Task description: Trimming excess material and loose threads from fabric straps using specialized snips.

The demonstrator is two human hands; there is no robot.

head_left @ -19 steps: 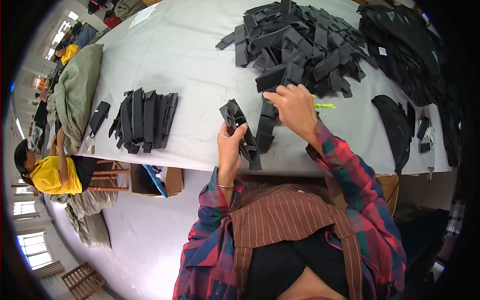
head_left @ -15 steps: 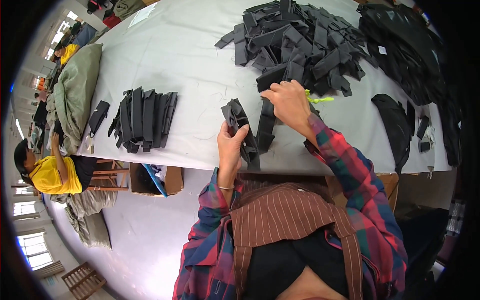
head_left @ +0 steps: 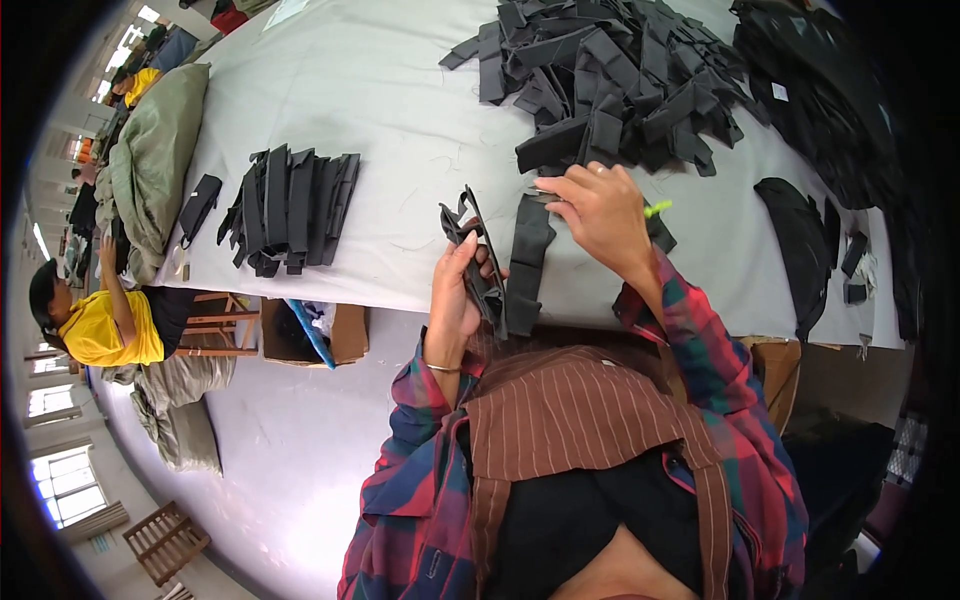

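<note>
By a strip heap (head_left: 612, 85) and stack (head_left: 290, 212), left hand (head_left: 456, 287) clasps black fabric (head_left: 489, 299), right hand (head_left: 609, 217) a metal tool (head_left: 545, 196).

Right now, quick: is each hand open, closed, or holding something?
Left hand: closed, holding folded dark-grey fabric strips.
Right hand: closed around a small, silvery metal tool, mostly hidden.

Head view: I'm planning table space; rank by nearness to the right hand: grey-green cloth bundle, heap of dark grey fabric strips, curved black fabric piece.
1. Heap of dark grey fabric strips, just beyond the right hand
2. Curved black fabric piece, right
3. Grey-green cloth bundle, far left
</note>
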